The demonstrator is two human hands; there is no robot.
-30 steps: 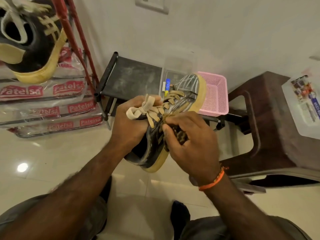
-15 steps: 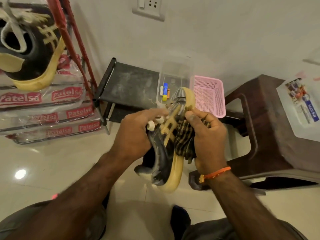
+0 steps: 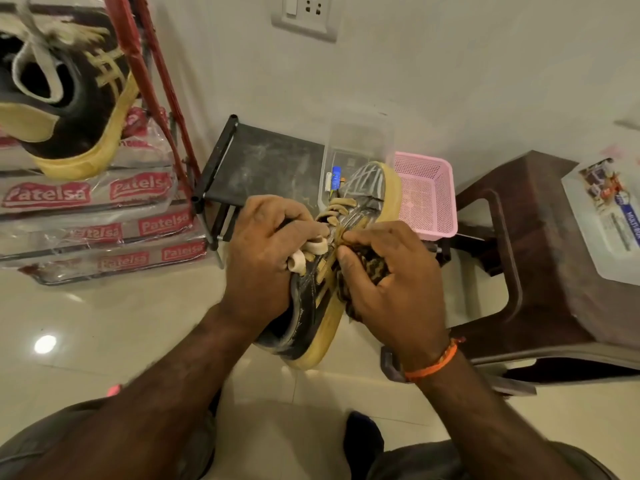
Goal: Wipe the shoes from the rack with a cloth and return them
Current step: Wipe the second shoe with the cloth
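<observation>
- Pale tiled floor (image 3: 114, 327) & white wall w/ a socket (image 3: 306, 15) up top.
- Far left of the fingers: 2nd shoe (image 3: 65, 98), black w/ yellow sole, sits on stacked "Patelsa" packs (image 3: 86, 216) by a red rack frame (image 3: 152, 84).
- Just beyond the left fingers: low black stand (image 3: 270, 164), dusty top.
- Left hand (image 3: 266, 258) grips the held shoe (image 3: 311, 317) at the lace area; fingers curled round the upper, laces poking out betw. them.
- Shoe is tilted, toe pointing away, heel toward the person, off the floor.
- Right hand (image 3: 391, 289) holds a dark checked cloth (image 3: 367, 268), fingers curled on it, pressed to the shoe's side right by the left fingers.
- Beyond the right fingers: clear tub (image 3: 360, 140), then pink basket (image 3: 429, 192).
- Right of the fingers: brown stool (image 3: 540, 258) w/ a plastic box (image 3: 602, 220) on it.
</observation>
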